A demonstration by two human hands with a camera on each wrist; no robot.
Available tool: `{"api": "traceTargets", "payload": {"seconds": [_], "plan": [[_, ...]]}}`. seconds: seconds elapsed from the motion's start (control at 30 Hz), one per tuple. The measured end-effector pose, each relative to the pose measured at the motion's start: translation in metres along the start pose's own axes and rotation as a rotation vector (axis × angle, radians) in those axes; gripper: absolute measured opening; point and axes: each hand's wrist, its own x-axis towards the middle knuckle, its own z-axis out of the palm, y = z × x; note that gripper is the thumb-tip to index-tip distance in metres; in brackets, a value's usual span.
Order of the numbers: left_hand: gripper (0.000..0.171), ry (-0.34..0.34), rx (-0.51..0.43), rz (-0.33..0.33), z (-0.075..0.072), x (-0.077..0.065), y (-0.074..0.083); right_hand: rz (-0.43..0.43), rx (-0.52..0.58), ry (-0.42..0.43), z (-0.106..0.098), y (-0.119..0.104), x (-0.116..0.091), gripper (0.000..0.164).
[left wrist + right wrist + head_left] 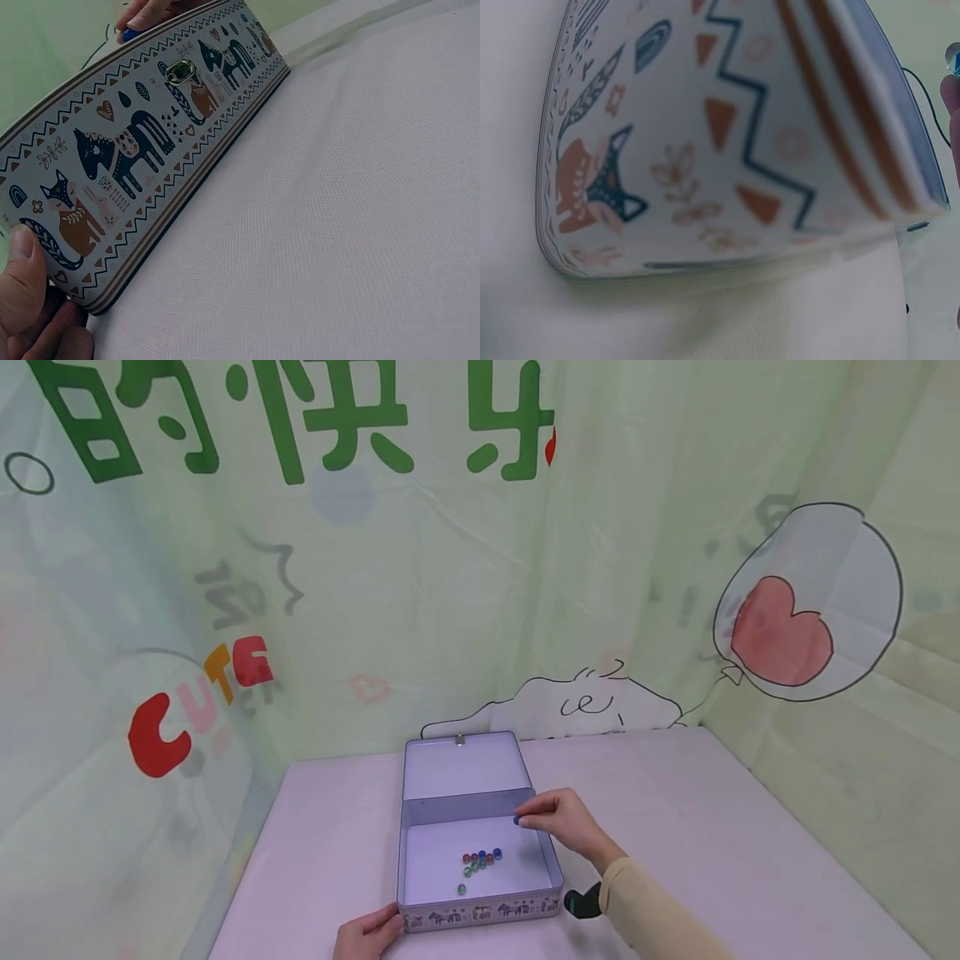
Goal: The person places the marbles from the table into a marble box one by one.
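A tin box (480,910) printed with animals stands on the table with its lid (467,768) raised at the back. My left hand (367,935) grips the box's front left corner; in the left wrist view its thumb (24,274) lies on the front face, with curled fingers below. Thumb and fingertips of my right hand (566,822) pinch a blue marble (517,820) over the box's right side. Inside, several glass marbles (482,855), red, blue and greenish, lie clustered on the floor, with one greenish marble (461,890) apart toward the front.
A pale cloth covers the table (675,827). Printed curtains (450,610) hang behind it and on both sides. A metal clasp (180,71) sits on the box's front face. Below the right sleeve (652,902) shows a dark device (583,903).
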Motion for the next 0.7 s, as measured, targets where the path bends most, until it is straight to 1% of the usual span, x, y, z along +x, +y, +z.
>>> {"api": "traceTargets", "payload": {"seconds": [0.3,0.43,0.7], "plan": [[0.057,0.008,0.000,0.021,0.0002,-0.0024,0.0018,-0.009,-0.005,0.003,-0.0011,-0.0012,-0.0015,0.016],[0.059,0.006,-0.001,0.032,-0.0007,-0.0026,0.0010,-0.002,-0.010,0.013,-0.0025,-0.0025,-0.0036,0.016],[0.061,-0.008,-0.014,0.023,-0.0008,-0.0019,0.0001,0.008,-0.009,0.019,-0.0029,-0.0031,-0.0048,0.016]]}}
